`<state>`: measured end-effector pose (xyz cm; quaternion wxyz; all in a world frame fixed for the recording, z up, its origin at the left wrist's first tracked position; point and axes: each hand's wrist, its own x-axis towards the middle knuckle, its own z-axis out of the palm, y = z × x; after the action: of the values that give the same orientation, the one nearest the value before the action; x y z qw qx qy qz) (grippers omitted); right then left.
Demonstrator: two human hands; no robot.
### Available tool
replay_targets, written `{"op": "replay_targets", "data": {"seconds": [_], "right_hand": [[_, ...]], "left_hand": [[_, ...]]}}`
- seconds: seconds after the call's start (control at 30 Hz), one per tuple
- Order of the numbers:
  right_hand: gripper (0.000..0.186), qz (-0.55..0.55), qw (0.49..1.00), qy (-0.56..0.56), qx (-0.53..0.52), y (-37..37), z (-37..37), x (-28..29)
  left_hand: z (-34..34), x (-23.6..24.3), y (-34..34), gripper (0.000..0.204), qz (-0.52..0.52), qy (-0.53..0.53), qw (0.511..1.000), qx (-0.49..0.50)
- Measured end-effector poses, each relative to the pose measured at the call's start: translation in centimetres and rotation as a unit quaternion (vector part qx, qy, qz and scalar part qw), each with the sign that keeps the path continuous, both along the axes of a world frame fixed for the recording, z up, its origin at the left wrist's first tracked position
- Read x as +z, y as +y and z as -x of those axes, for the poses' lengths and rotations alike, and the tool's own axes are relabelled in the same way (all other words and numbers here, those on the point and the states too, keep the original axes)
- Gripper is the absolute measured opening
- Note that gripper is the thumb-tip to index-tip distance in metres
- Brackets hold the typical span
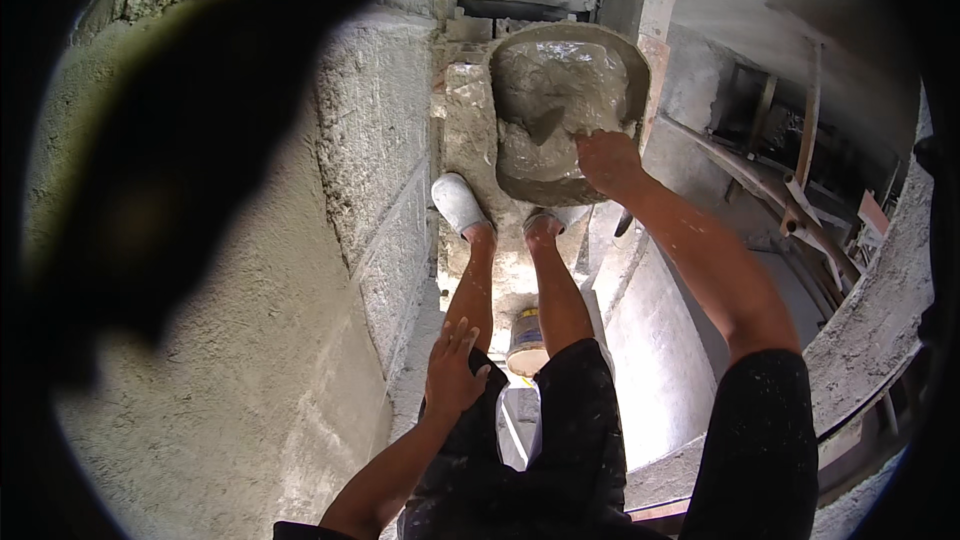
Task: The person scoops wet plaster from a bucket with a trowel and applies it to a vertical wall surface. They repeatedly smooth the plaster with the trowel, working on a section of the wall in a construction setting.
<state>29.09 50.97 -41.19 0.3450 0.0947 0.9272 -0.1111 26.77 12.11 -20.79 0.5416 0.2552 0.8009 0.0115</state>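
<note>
A rounded tub (548, 192) full of wet grey mortar (570, 70) stands just beyond my feet. My right hand (608, 162) is closed over its near right part, gripping a trowel (545, 126) whose pointed blade lies in the mortar. Most of the handle is hidden by my fingers. My left hand (455, 372) rests on my left leg near the knee, its fingers stretched out and holding nothing. Under my right wrist a small dark object (624, 224) sticks out; its kind I cannot make out.
A rough plastered wall (375, 130) rises close on the left. My light shoes (458, 202) stand on a narrow ledge by the tub. Between my legs, lower down, is a bucket (527, 345). Wooden poles (750, 175) lean at right. A dark blurred shape (200, 140) blocks the left side.
</note>
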Motion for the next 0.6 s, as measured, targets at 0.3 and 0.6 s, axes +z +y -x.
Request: {"op": "replay_targets", "data": {"seconds": [0.3,0.6], "right_hand": [[0.042,0.062,0.965,0.049,-0.251,-3.0,2.1,-7.0],[0.035,0.241,0.751,-0.051,-0.612,3.1,-3.4,-6.9]], "left_hand": [[-0.6,-0.4,-0.8,0.072,0.000,0.006,1.000,-0.006],[0.1,-0.4,-1.0,0.071,-0.009,-0.012,1.000,0.000]]}}
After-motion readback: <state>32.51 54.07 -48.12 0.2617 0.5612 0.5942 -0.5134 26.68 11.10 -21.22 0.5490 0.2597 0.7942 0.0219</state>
